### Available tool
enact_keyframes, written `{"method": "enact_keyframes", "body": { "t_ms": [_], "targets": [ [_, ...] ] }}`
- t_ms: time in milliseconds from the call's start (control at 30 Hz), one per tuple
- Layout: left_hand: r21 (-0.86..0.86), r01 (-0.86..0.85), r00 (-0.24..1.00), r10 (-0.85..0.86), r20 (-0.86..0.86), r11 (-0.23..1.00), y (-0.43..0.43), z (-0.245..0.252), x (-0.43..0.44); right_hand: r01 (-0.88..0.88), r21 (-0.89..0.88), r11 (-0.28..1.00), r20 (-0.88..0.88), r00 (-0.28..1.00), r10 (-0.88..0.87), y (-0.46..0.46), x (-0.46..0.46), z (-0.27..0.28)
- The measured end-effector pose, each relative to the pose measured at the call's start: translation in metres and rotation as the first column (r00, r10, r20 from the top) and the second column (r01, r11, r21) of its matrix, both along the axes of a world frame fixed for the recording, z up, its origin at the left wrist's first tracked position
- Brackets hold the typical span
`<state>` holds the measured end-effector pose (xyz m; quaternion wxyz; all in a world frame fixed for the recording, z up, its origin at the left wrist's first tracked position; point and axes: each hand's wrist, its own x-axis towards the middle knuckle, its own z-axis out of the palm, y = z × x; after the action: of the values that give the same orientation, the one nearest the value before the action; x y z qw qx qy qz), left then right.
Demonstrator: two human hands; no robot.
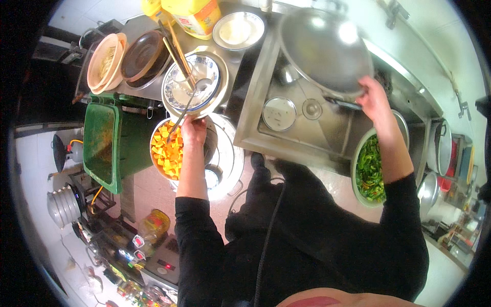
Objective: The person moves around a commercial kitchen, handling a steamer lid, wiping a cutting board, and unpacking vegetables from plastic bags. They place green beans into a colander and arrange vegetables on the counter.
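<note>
My left hand (194,131) grips the near rim of a stack of bowls (224,84), with a blue-and-white bowl (210,67) on top. In that bowl stand a clear cup (187,73), chopsticks (174,55) and a metal ladle (189,100), whose handle slants past my hand. Just below is a bowl of cubed orange squash or pumpkin (167,153). My right hand (371,98) holds a large metal wok (326,50) at its rim, beside the dark handle (343,103). The wok is tilted over a steel sink (307,134) and looks blurred.
A white-rimmed dish (279,114) lies in the sink by the drain (312,109). Cut green vegetables (369,169) fill a basin at right. An open green bin (101,142), brown lids or bowls (142,55) and a yellow jug (193,17) are at left. A white tub (230,153) stands below.
</note>
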<state>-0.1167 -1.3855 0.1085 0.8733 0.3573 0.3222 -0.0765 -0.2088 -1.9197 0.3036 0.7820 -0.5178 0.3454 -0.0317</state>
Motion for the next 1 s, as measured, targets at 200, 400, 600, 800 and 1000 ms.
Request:
{"method": "enact_keyframes", "body": {
  "t_ms": [200,400,600,800,1000],
  "targets": [
    [0.013,0.058,0.998,-0.058,-0.019,0.998,0.008,0.018,-0.01,0.087,-0.119,0.989,-0.179,0.978,-0.107,-0.046,-0.091,0.038],
    [0.028,0.221,0.973,-0.218,-0.073,0.975,0.005,0.071,-0.019,0.286,-0.078,0.955,-0.129,0.947,-0.294,-0.072,-0.133,0.095],
    [-0.035,0.42,0.907,-0.42,-0.012,0.907,-0.042,0.166,-0.017,0.362,-0.095,0.927,-0.082,0.925,-0.37,-0.047,-0.181,0.225],
    [-0.191,0.657,0.749,-0.66,0.057,0.729,-0.154,0.214,-0.002,0.503,-0.237,0.831,-0.006,0.855,-0.519,-0.053,-0.236,0.319],
    [-0.23,0.775,0.622,-0.775,0.112,0.589,-0.262,0.197,0.011,0.597,-0.349,0.723,0.072,0.786,-0.614,-0.026,-0.309,0.396]
  ]
}}
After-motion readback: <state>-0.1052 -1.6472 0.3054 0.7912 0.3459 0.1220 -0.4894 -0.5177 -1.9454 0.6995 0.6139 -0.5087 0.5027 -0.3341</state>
